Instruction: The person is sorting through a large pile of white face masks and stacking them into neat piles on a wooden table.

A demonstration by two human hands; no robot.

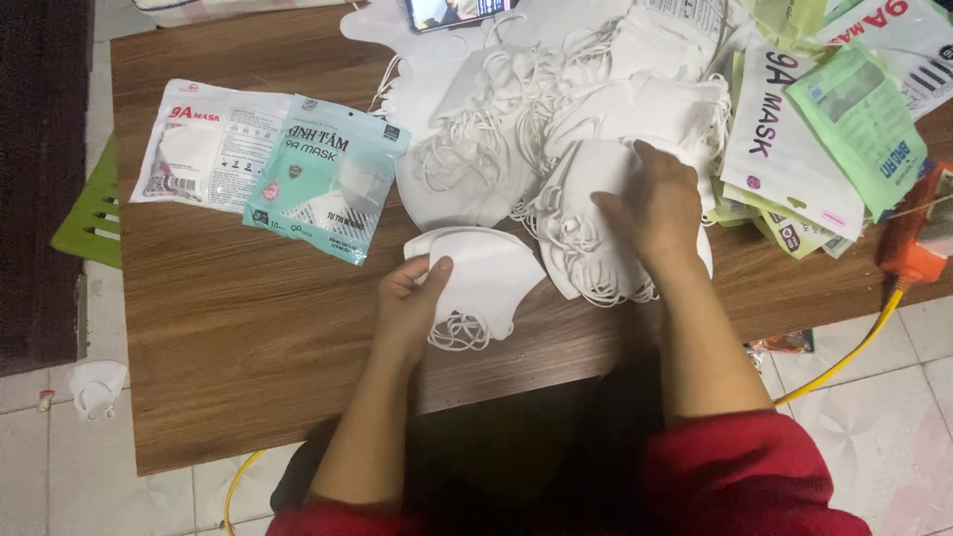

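My left hand [409, 308] grips a small stack of folded white face masks [486, 278] by its left edge, just above the wooden table [248, 337]. The elastic loops of that stack hang below my thumb. My right hand [655, 208] rests palm down on a larger pile of white masks [586, 248], fingers spread over the top one. More loose white masks with tangled ear loops [516, 129] are heaped behind both hands.
Two packed mask pouches lie at the left: a white one [204, 144] and a teal one [328, 179]. A stack of empty pouches [824, 139] sits at the right, beside an orange device [913, 238] with a yellow cable. A phone [452, 12] lies at the far edge.
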